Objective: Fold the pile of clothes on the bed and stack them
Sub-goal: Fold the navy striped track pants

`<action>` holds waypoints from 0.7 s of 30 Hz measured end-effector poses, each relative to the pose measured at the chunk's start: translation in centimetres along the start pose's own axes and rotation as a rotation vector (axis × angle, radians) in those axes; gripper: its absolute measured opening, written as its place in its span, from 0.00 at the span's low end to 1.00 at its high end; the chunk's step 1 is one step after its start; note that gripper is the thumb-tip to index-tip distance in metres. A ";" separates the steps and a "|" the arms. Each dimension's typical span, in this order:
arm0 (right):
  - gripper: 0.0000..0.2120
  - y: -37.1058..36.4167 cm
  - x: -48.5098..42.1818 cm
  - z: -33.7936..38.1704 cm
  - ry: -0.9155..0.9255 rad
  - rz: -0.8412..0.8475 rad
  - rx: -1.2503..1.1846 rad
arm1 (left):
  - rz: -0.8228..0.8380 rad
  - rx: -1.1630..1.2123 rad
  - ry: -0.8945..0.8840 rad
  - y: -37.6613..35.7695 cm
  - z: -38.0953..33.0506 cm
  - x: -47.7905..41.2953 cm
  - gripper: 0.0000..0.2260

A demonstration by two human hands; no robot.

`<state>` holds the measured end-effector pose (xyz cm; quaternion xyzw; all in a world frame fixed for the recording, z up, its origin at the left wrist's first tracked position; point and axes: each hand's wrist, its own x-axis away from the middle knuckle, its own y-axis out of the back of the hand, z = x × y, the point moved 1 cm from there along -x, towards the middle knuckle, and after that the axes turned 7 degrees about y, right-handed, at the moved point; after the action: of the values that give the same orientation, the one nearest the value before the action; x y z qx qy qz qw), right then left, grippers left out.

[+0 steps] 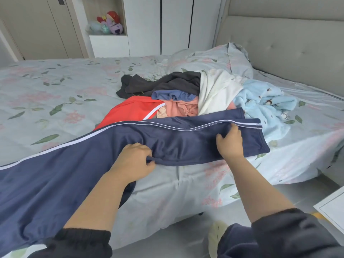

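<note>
Bedsheet point(55, 86) (floral) under trousers point(65, 164), wardrobe point(175, 25) behind.

We're on one head-worn wide-angle view, looking forward and down, close over the near side of the bed point(55, 94), wardrobe point(175, 25) beyond.
</note>
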<state>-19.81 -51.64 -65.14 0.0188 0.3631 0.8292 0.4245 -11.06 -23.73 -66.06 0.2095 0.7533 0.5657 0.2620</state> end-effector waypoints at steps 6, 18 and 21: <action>0.24 0.7 -1.1 -0.6 0.077 -0.172 -0.056 | 0.022 0.315 0.141 -0.6 -3.0 -2.1 0.13; 0.30 -0.9 -5.5 -1.2 0.246 0.101 0.054 | -0.081 0.647 0.181 -3.0 -2.9 -8.3 0.26; 0.30 -0.5 -5.9 -1.8 0.205 0.069 0.022 | 0.076 0.256 0.239 -4.3 -3.1 -8.8 0.29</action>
<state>-16.32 -56.71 -65.20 -0.0490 0.4130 0.8369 0.3558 -6.28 -32.58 -68.08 0.2007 0.8366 0.4954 0.1201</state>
